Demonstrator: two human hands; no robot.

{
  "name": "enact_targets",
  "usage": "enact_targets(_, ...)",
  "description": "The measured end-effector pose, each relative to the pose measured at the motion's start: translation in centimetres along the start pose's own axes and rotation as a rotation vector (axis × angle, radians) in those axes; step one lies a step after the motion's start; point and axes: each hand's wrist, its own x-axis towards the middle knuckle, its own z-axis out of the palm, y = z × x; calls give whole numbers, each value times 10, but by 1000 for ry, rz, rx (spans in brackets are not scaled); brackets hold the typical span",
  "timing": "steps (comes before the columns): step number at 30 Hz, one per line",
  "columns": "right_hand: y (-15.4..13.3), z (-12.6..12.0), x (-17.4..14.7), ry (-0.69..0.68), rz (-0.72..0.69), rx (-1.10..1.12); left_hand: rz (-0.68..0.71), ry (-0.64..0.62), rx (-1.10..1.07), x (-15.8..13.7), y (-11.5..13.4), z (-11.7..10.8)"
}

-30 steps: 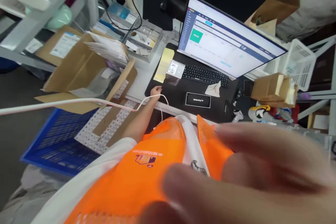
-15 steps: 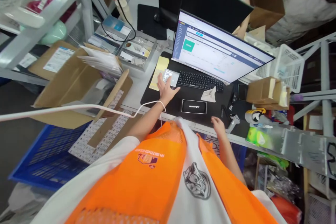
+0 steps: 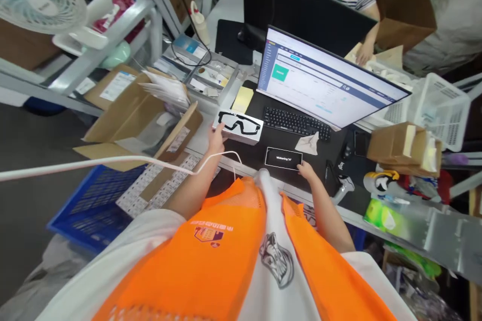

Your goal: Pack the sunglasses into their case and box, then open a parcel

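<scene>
My left hand (image 3: pixel 216 140) is closed on the left end of a white box (image 3: pixel 241 135) with a pair of wraparound glasses pictured on top. The box is over the left part of the black desk mat. To its right lies a flat black box (image 3: pixel 283 159) with a white rim and white lettering. My right hand (image 3: pixel 307 169) has its fingers closed at the right end of this black box; part of the grip is hidden. A keyboard (image 3: pixel 295 122) and a crumpled white paper (image 3: pixel 308 143) are just beyond.
A lit monitor (image 3: pixel 327 80) stands behind the keyboard. Left are an open carton (image 3: pixel 124 128) and a blue crate (image 3: pixel 88 210). A white cable (image 3: pixel 150 161) crosses before my left arm. A scanner (image 3: pixel 342 188) lies right. Another person's hand (image 3: pixel 364 54) is beyond the monitor.
My left hand has come back from the small labelled packet by the keyboard and now holds the white glasses box. My right hand has moved onto the black box's right end.
</scene>
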Motion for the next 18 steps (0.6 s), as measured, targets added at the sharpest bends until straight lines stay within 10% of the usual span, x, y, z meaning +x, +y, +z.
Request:
enact_targets(8, -4, 1, -41, -147, -59, 151, -338, 102, -205, -49, -24, -72)
enact_targets(18, -14, 26, -99, -124, -43, 278, -488, -64, -107, -55, -47, -48)
